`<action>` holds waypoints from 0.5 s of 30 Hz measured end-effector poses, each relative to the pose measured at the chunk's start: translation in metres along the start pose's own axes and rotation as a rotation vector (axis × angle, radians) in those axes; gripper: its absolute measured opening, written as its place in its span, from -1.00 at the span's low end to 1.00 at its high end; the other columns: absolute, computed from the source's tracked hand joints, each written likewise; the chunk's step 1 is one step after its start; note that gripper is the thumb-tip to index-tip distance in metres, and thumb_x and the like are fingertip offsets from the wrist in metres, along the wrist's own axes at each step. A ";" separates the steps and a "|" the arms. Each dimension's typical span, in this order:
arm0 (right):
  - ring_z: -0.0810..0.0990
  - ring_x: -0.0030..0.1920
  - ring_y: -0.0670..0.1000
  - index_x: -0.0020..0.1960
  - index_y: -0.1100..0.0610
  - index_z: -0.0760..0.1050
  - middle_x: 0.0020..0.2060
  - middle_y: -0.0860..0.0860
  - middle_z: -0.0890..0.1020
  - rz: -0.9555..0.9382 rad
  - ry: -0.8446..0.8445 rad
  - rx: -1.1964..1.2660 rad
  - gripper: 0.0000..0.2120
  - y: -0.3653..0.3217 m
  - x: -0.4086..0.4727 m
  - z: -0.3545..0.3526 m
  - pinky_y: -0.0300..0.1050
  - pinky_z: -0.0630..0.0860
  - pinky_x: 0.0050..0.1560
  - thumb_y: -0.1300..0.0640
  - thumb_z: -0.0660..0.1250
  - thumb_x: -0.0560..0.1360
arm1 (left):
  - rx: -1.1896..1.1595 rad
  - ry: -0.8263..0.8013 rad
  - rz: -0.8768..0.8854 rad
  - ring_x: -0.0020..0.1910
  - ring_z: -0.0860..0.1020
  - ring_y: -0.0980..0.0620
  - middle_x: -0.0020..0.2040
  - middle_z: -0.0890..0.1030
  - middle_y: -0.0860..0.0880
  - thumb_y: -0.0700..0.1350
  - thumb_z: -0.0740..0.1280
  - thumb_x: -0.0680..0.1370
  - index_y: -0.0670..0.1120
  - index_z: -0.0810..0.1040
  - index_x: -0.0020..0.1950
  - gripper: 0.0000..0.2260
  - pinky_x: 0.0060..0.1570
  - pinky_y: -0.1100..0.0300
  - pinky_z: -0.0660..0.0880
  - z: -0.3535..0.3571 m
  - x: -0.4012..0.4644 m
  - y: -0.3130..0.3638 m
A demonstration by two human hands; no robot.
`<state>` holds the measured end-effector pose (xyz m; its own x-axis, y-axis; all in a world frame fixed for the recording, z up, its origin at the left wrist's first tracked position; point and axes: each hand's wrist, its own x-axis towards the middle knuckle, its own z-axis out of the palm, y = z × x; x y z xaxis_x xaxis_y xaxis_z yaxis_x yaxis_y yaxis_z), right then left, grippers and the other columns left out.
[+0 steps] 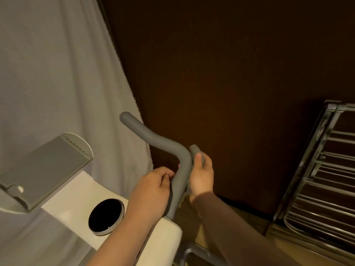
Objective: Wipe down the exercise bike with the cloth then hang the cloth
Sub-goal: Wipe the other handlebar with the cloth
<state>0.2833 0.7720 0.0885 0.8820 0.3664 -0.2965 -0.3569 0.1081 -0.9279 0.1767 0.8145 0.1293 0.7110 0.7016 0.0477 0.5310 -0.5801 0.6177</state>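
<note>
The exercise bike has a white body [80, 191], a round black display [106, 216] and a curved grey handlebar [161, 143] rising from it. My right hand [201, 177] presses a small grey cloth [195, 150] against the right side of the handlebar's lower bend; the cloth sticks out above my thumb. My left hand [151, 191] is on the left side of the same bar, fingers curled around it. Most of the cloth is hidden between my right palm and the bar.
A grey tablet holder [48, 166] juts out at the left of the bike. A pale curtain [57, 73] hangs behind it, beside a dark brown wall [221, 73]. A chrome wire drying rack [317, 189] stands at the right on the wooden floor [245, 215].
</note>
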 end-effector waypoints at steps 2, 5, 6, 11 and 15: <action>0.57 0.15 0.08 0.34 -0.12 0.34 0.19 0.05 0.56 0.035 0.010 -0.015 -0.66 0.005 -0.002 0.001 0.12 0.51 0.20 -0.17 0.08 0.61 | -0.048 0.057 -0.021 0.00 0.51 0.16 0.03 0.58 0.14 -0.12 0.14 0.65 0.10 0.55 0.12 -0.78 -0.05 0.21 0.43 0.000 0.001 -0.003; 0.54 0.15 0.07 0.34 0.00 0.33 0.17 0.09 0.54 0.089 -0.071 -0.037 -0.66 0.015 -0.033 -0.009 -0.02 0.45 0.18 -0.10 0.05 0.65 | -0.090 0.091 -0.034 0.03 0.52 0.16 0.04 0.57 0.15 -0.13 0.14 0.65 0.09 0.54 0.12 -0.78 -0.07 0.30 0.39 0.001 0.001 -0.004; 0.52 0.19 0.10 0.38 0.07 0.34 0.21 0.12 0.53 0.125 -0.075 -0.050 -0.60 0.015 -0.032 -0.011 0.00 0.44 0.21 -0.11 0.03 0.65 | -0.076 0.084 -0.029 0.03 0.52 0.16 0.05 0.57 0.15 -0.13 0.15 0.65 0.09 0.54 0.13 -0.78 -0.06 0.28 0.39 0.001 0.002 -0.003; 0.48 0.27 0.11 0.46 0.13 0.26 0.29 0.11 0.49 0.147 -0.063 -0.129 -0.50 0.003 -0.028 -0.011 -0.03 0.40 0.26 -0.14 0.01 0.65 | -0.035 0.084 -0.023 0.05 0.50 0.13 0.06 0.56 0.13 -0.12 0.14 0.65 0.09 0.54 0.15 -0.78 -0.01 0.22 0.40 0.000 -0.001 -0.002; 0.47 0.26 0.10 0.51 0.10 0.13 0.28 0.13 0.46 0.173 -0.138 -0.123 -0.49 0.002 -0.043 -0.014 -0.09 0.38 0.16 -0.12 0.02 0.65 | 0.009 0.066 -0.010 0.05 0.51 0.13 0.08 0.57 0.12 -0.12 0.14 0.65 0.07 0.54 0.19 -0.77 -0.01 0.23 0.39 0.003 0.001 -0.001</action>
<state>0.2488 0.7438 0.0958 0.7574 0.4937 -0.4273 -0.4513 -0.0770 -0.8890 0.1785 0.8149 0.1268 0.6736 0.7331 0.0939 0.5424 -0.5767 0.6109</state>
